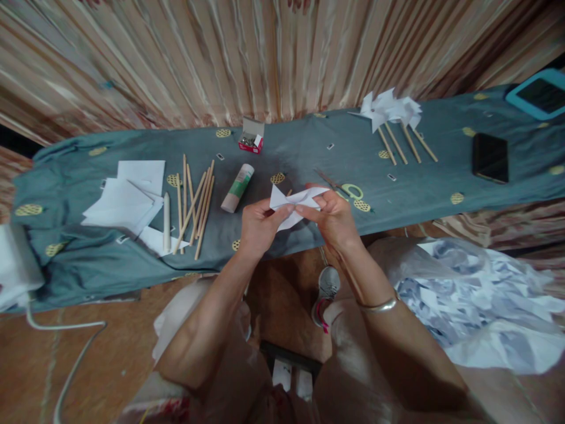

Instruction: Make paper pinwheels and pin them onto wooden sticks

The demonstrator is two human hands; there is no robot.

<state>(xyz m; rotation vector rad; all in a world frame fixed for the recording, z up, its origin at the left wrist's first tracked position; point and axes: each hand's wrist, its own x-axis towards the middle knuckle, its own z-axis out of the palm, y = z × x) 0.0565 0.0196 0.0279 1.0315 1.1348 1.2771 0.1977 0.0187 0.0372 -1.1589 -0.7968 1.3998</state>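
Between my two hands, over the table's front edge, is a white paper pinwheel point(289, 219) with pointed blades. My left hand point(261, 227) pinches its left side, thumb near the centre. From the right, my right hand point(334, 219) grips the paper, its thumb meeting the other near the middle. The tip of a wooden stick point(289, 192) shows just behind the paper; whether it is joined to it I cannot tell. Scissors point(351, 191) with yellow-green handles lie behind my right hand. A glue stick point(238, 187) lies beyond my left hand.
Wooden sticks point(200, 206), a white candle-like rod point(166, 224) and paper squares point(119, 203) lie left on the green cloth point(304, 147). A red box point(251, 141) of small metal pieces stands behind. Finished pinwheels point(391, 111), a phone point(491, 157) and a bag of paper scraps point(477, 294) are right.
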